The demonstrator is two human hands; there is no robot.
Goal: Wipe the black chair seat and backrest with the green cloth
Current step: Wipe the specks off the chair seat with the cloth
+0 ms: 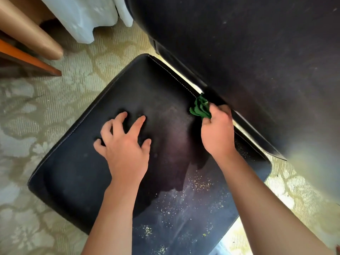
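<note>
The black chair seat (77, 168) fills the middle of the head view, its stitched edge running along the left. The dusty black backrest (239, 52) rises at the upper right. My right hand (218, 133) is shut on the crumpled green cloth (200, 109), which presses on the seat's back edge right under the backrest. My left hand (125, 146) rests flat on the middle of the seat, fingers spread, holding nothing. Pale crumbs (198, 184) lie scattered over the near right part of the seat.
A patterned beige carpet (36, 111) surrounds the chair. Wooden furniture legs (33, 34) and an orange-brown bar (29, 58) stand at the upper left. A white plastic bag (79, 17) lies on the floor at the top.
</note>
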